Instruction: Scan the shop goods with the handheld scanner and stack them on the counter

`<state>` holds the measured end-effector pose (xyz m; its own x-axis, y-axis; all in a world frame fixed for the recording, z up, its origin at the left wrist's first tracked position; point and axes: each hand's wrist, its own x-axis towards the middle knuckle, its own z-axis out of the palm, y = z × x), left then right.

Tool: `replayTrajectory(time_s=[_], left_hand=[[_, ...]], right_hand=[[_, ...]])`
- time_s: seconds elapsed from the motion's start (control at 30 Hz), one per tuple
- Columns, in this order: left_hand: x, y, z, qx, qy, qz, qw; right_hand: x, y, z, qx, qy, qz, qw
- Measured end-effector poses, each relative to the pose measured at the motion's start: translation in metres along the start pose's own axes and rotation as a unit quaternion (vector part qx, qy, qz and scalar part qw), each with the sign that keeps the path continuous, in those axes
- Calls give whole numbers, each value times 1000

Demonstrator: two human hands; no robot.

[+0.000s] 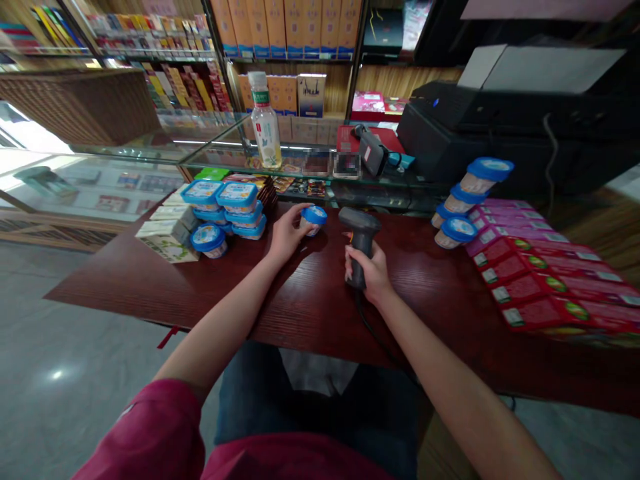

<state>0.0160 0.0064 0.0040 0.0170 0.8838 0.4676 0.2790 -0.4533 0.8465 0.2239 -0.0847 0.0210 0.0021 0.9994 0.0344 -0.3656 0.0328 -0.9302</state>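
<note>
My left hand (289,235) is closed around a small round tub with a blue lid (314,215), at the middle of the dark red wooden table (305,293). In my right hand (369,265) is a dark grey barcode scanner (361,230), gripped upright by its handle, its head beside the tub but apart from it. The scanner's cord runs down past my right forearm. Left of my left hand stand stacked rectangular blue-lidded tubs (237,195) and one round blue-lidded tub (209,240). More round tubs (484,176) are piled at the right.
Red boxes (545,280) and purple boxes (520,220) line the right side. Pale cartons (167,230) sit at the left. Behind are a glass counter (220,150), a drink bottle (265,123), a black stand device (374,152) and a black machine (450,133).
</note>
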Motion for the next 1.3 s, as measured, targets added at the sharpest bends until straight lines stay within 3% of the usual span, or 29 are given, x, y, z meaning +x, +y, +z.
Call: replayTrajectory(time_s=[0.2,0.37,0.5,0.6,0.7,0.93,1.03,1.3], left_hand=[[-23,-3,-32,108,-12,52,993],[-45,18,-59,298,-40,105,948],[-43,39,-51,391,-97,162,901],[-36,51,-40,443,-142,166,870],[-43,57,-44,473,-158,163,851],[-106,64,-118,498,-128,136,847],[-118,66,-144,519,-109,105,841],[-108,58,-159,504,-103,110,851]], right_hand=[[0,3,-2,0,5,-4,1000],[-4,5,1,-16,-11,-5,1000],[-7,3,3,-34,-21,-1,999],[-9,2,3,-39,-17,-2,999],[-10,0,4,-43,-14,2,999],[-12,-1,6,-46,-14,14,999],[-12,-1,6,-51,-14,15,999],[-12,-2,4,-52,-5,10,999]])
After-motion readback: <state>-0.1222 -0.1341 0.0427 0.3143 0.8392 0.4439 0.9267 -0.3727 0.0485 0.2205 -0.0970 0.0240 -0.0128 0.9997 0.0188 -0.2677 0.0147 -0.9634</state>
